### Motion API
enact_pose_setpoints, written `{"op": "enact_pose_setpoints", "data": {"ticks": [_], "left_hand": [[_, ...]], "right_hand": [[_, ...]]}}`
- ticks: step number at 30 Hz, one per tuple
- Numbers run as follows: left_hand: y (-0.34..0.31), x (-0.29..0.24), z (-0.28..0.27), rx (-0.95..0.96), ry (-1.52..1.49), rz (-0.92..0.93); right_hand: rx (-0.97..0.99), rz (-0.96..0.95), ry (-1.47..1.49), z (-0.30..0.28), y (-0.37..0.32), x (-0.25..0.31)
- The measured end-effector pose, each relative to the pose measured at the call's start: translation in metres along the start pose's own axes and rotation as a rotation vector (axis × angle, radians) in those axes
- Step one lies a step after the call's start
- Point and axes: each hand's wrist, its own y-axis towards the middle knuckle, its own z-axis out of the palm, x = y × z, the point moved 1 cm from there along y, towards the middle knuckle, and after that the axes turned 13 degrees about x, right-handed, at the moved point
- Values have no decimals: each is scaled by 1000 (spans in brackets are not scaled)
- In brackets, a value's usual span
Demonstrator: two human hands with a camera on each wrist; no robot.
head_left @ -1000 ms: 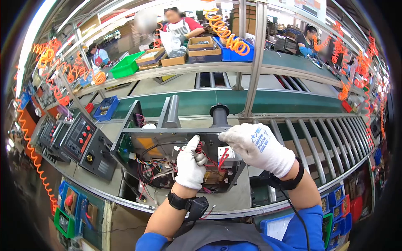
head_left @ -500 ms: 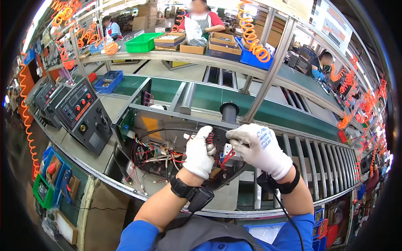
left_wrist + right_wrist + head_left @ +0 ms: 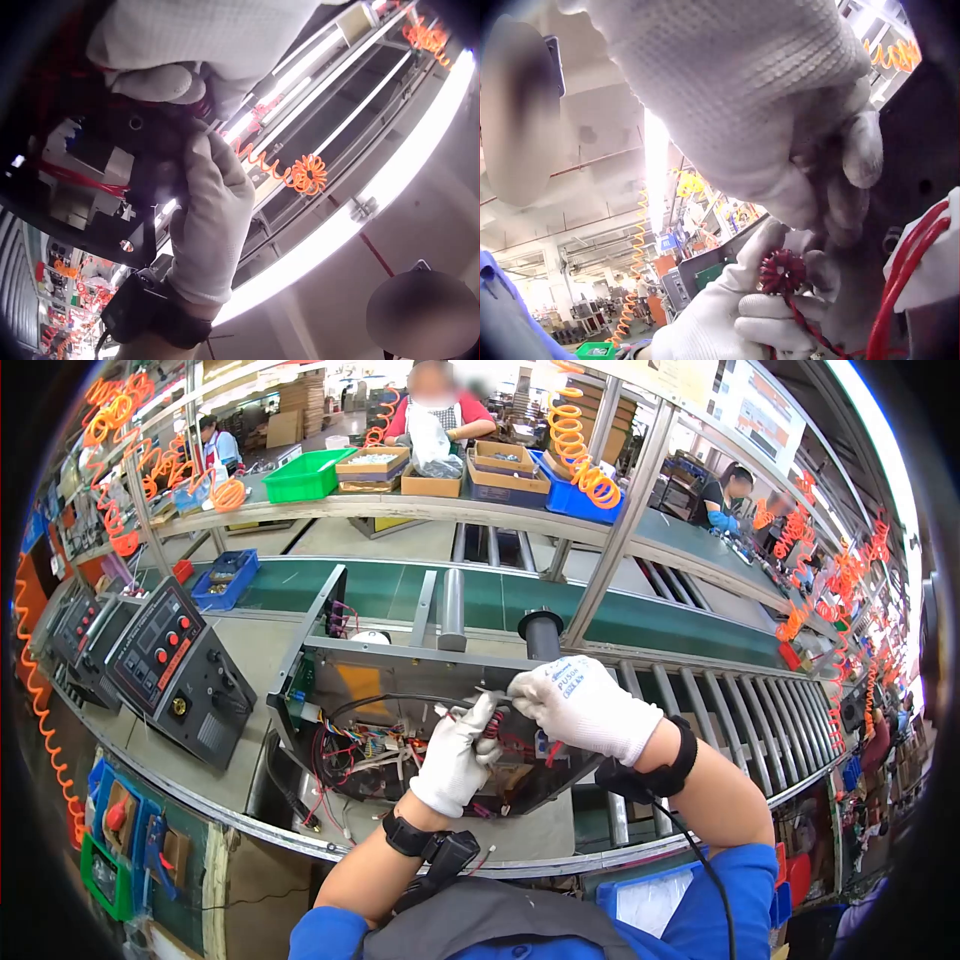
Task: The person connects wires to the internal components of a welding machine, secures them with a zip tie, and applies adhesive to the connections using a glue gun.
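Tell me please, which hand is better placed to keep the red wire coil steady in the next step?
Probably the left hand: its fingers grip the red wire coil. The right hand is close beside, but its curled fingers seem to pinch a thin strip instead.

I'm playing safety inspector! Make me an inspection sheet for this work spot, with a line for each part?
Surface: grey bench top; no spill seen where it shows.
Job's things: open metal case with parts inside; red-wound coil.
Clutter: loose wire ends by the case's lower edge.
Left hand: gloved, holds the coil.
Right hand: gloved, seems to pinch a thin pale strip beside the coil.
Cables: bundled coloured wires in the case; black cable at the right wrist.
Surroundings: machine with red knobs, orange coiled hose, green tray, people across the line.
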Motion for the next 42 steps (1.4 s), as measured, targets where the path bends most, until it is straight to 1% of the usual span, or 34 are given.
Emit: {"op": "enact_pose_setpoints", "data": {"ticks": [1, 2, 4, 5, 6, 7, 10, 12, 16, 21, 23, 25, 26, 28, 29, 32, 33, 34, 36, 37, 38, 40, 42], "left_hand": [[0, 3, -5, -54, -53, 32], [1, 3, -7, -52, -52, 39], [1, 1, -6, -148, -146, 74], [2, 2, -9, -158, -155, 91], [4, 2, -8, -153, -149, 91], [5, 3, -7, -167, -155, 106], [7, 6, -4, -164, -172, 114], [8, 7, -3, -164, -210, 181], [8, 8, -5, -199, -239, 248], [9, 11, -2, -198, -255, 242], [12, 15, 0, -195, -253, 245], [16, 19, 3, -166, -172, 306], [15, 18, 5, -164, -173, 306], [14, 17, 8, -191, -86, 226], [13, 20, -1, -107, -103, 234], [3, 11, 0, -112, -68, 180], [2, 8, 5, -151, 21, 239], [2, 7, 6, -150, 22, 233], [0, 5, 6, -136, 349, 178], [3, 6, 4, -182, 382, 196], [4, 5, 2, -183, 379, 193], [6, 2, -1, -249, 497, 153], [6, 0, 2, -265, 497, 152]], "right_hand": [[0, -3, -8, -1, -1, -1], [29, 2, -38, -1, -3, -1], [52, 6, -69, 0, -4, 1], [66, 16, -111, 0, -4, 1], [77, 27, -152, 1, -5, 1], [18, 3, -154, 3, -6, 1], [-17, -9, -210, 5, -5, 5], [-21, -9, -216, 5, -5, 5], [-26, -16, -231, 6, -5, 6], [-34, -12, -234, 10, -2, 9], [-68, -41, -208, 12, 1, 10], [-88, -43, -198, 16, 4, 10], [-108, -45, -187, 17, 5, 10], [-114, -21, -169, 18, 3, 9], [-122, 1, -148, 18, 3, 9], [-99, 65, -109, 17, 0, 10], [-99, 70, -108, 17, 1, 10], [-105, 84, -92, 19, 2, 10], [-108, 100, -74, 21, 3, 9], [-112, 101, -72, 22, 4, 8], [-115, 102, -70, 23, 5, 7], [-117, 96, -50, 28, 4, 3], [-119, 87, -30, 29, 0, 3]]}}
